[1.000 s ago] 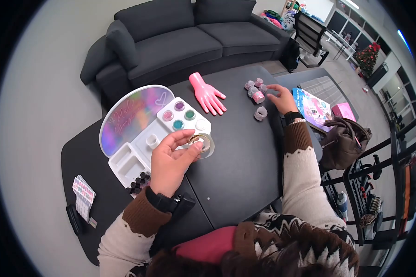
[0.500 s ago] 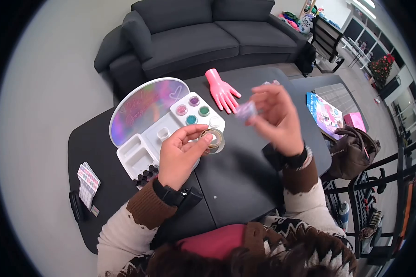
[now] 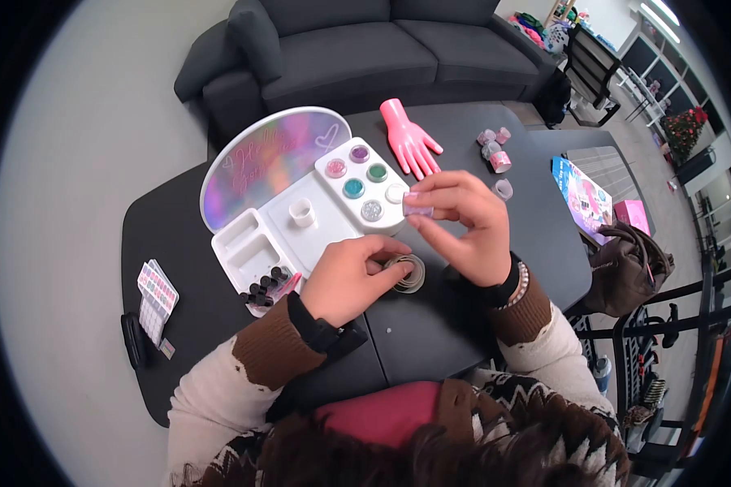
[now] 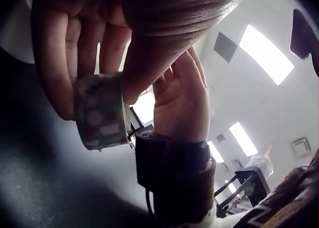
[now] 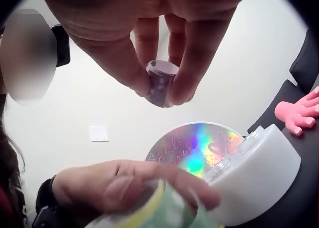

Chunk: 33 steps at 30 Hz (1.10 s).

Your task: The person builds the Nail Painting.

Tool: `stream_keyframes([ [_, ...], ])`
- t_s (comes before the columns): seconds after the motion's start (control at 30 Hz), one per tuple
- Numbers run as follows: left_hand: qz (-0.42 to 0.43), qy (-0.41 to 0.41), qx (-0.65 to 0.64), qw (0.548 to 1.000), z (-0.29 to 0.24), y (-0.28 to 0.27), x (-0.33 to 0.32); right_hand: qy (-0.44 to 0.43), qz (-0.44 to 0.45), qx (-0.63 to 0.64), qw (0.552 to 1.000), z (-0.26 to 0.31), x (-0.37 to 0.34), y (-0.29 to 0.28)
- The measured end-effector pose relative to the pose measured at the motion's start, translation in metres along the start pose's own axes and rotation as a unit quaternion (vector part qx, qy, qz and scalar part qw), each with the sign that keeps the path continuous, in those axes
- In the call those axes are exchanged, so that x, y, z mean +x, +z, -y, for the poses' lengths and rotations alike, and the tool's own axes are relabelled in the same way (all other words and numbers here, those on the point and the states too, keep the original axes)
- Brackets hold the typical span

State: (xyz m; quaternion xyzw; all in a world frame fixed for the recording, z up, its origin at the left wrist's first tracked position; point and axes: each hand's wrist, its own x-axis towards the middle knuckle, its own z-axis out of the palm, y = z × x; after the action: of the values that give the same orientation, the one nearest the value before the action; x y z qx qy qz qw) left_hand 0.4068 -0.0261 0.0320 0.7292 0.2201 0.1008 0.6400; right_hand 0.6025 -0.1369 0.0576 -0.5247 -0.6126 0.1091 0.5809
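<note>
My left hand (image 3: 353,276) grips a roll of patterned tape (image 3: 410,273) between thumb and fingers, low over the front of the table. Printed blotches on that roll show close up in the left wrist view. Higher up, my right hand (image 3: 469,227) pinches a small purple roll (image 5: 160,84) between thumb and fingertips. In the head view this small roll overlaps the right end of a white tray (image 3: 317,243), which has an iridescent round-topped back panel (image 3: 272,166). A white cup-like ring (image 3: 302,213) stands on the tray.
Pots of coloured glitter (image 3: 353,188) sit in the tray, with black-capped bottles (image 3: 260,290) at its front. A pink model hand (image 3: 410,140) lies behind. Several small rolls (image 3: 499,161) are at the far right. Sticker sheets (image 3: 157,286) lie left; a brown bag (image 3: 629,264) stands right.
My right hand has come from the small rolls at the far right back towards the tray, bringing a small purple roll. My left hand, still gripping the tape roll, has shifted right.
</note>
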Motion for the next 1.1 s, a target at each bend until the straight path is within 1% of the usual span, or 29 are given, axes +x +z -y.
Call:
stream_keyframes([
  [0.1, -0.029, 0.021, 0.084, 0.996, 0.004, 0.008, -0.002, 0.031, 0.007, 0.013, 0.999, -0.003, 0.000, -0.003],
  [0.13, -0.029, 0.018, 0.084, 0.996, 0.005, 0.008, -0.002, 0.060, 0.012, 0.028, 0.998, -0.002, 0.000, -0.003],
  [0.17, -0.026, 0.019, 0.109, 0.993, 0.006, 0.007, -0.001, 0.088, 0.017, 0.042, 0.995, -0.001, -0.001, -0.004],
  [0.2, -0.024, 0.021, 0.136, 0.990, 0.006, 0.006, 0.000, 0.088, 0.017, 0.042, 0.995, -0.001, -0.001, -0.004],
  [0.23, -0.024, 0.020, 0.136, 0.990, 0.005, 0.007, -0.001, 0.122, 0.021, 0.063, 0.990, -0.001, -0.003, -0.005],
  [0.27, -0.047, 0.035, 0.124, 0.991, 0.003, 0.009, -0.004, 0.156, 0.026, 0.084, 0.984, -0.001, -0.003, -0.006],
  [0.3, -0.069, 0.049, 0.112, 0.990, 0.002, 0.010, -0.005, 0.155, 0.026, 0.085, 0.984, -0.001, -0.004, -0.007],
  [0.33, -0.070, 0.049, 0.113, 0.990, 0.003, 0.010, -0.004, 0.155, 0.020, 0.105, 0.982, -0.003, -0.005, -0.008],
  [0.4, -0.092, 0.167, 0.043, 0.981, 0.006, 0.008, 0.001, 0.155, 0.015, 0.125, 0.980, -0.006, -0.007, -0.009],
  [0.43, -0.092, 0.167, 0.044, 0.981, 0.000, 0.006, 0.001, 0.119, 0.018, 0.115, 0.986, -0.008, -0.007, -0.010],
  [0.47, -0.057, 0.127, -0.077, 0.987, -0.010, 0.003, -0.001, 0.083, 0.022, 0.104, 0.991, -0.011, -0.008, -0.010],
  [0.5, -0.021, 0.085, -0.196, 0.977, -0.016, 0.000, -0.003, 0.084, 0.022, 0.105, 0.991, -0.014, -0.008, -0.009],
  [0.53, -0.021, 0.084, -0.196, 0.977, -0.019, 0.000, -0.004, 0.039, 0.027, 0.103, 0.994, -0.017, -0.008, -0.009],
  [0.57, 0.002, 0.081, -0.238, 0.968, -0.020, 0.001, -0.004, -0.006, 0.031, 0.101, 0.994, -0.019, -0.008, -0.008],
  [0.6, 0.026, 0.079, -0.280, 0.957, -0.021, 0.001, -0.004, -0.006, 0.032, 0.102, 0.994, -0.017, -0.006, -0.009],
  [0.63, 0.024, 0.079, -0.280, 0.956, -0.021, 0.000, -0.004, -0.038, 0.053, 0.050, 0.997, -0.014, -0.002, -0.010],
  [0.67, 0.038, 0.056, -0.281, 0.957, -0.020, -0.003, -0.004, -0.069, 0.073, -0.002, 0.995, -0.010, 0.000, -0.010],
  [0.7, 0.051, 0.033, -0.282, 0.958, -0.019, -0.005, -0.004, -0.069, 0.074, -0.001, 0.995, -0.007, 0.002, -0.007],
  [0.77, 0.051, 0.026, -0.279, 0.959, -0.019, -0.007, -0.003, -0.134, 0.020, -0.038, 0.990, -0.001, 0.004, 0.001],
  [0.83, 0.052, 0.019, -0.276, 0.960, -0.019, -0.008, -0.003, -0.133, 0.019, -0.031, 0.990, -0.004, 0.001, -0.001],
  [0.9, 0.064, 0.046, -0.285, 0.955, -0.020, -0.008, -0.003, -0.132, 0.018, -0.024, 0.991, -0.006, -0.002, -0.006],
  [0.93, 0.064, 0.046, -0.285, 0.955, -0.020, -0.008, -0.003, -0.126, 0.020, -0.026, 0.992, -0.006, -0.003, -0.009],
  [1.0, 0.046, 0.040, -0.294, 0.954, -0.019, -0.007, -0.002, -0.119, 0.021, -0.029, 0.992, -0.006, -0.006, -0.012],
  [1.1, 0.045, 0.031, -0.277, 0.959, -0.021, -0.009, -0.003, -0.095, -0.055, -0.022, 0.994, -0.009, -0.009, -0.012],
])
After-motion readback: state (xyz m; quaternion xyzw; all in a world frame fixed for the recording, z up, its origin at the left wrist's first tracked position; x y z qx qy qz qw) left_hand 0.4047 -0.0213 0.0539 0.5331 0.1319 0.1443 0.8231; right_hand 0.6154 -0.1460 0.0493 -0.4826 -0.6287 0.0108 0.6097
